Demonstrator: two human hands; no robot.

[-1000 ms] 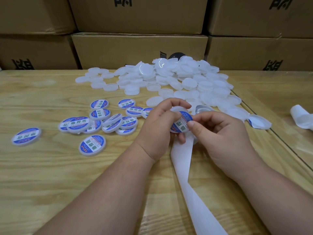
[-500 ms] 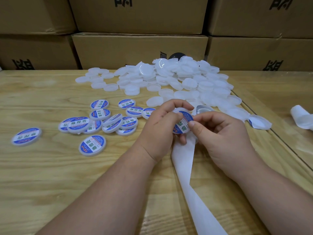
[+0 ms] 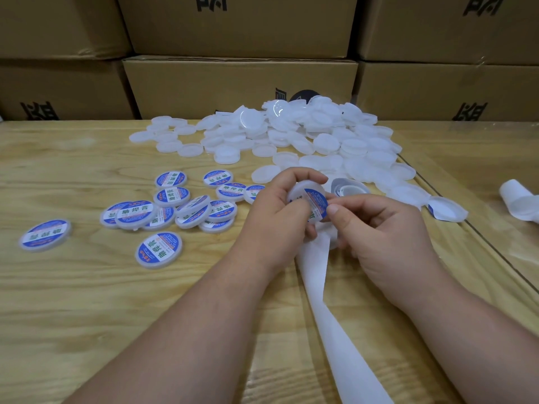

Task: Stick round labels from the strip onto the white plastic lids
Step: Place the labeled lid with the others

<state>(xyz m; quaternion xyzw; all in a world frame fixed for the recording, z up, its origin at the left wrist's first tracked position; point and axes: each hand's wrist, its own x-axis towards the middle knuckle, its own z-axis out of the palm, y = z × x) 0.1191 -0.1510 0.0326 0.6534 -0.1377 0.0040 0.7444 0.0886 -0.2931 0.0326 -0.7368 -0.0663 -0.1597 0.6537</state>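
Roughly twelve labelled lids (image 3: pixel 159 250), one held lid (image 3: pixel 300 191), two hands.

One head-worn view looks forward and down, close over the wooden table (image 3: pixel 87 301); its edges seem wide-angle bent.

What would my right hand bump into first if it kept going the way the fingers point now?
Your right hand points left, towards the left hand. Its thumb already meets the round label on the white lid that the left hand grips, so the label and lid come first, then probably the left hand's fingers; depth is unclear.
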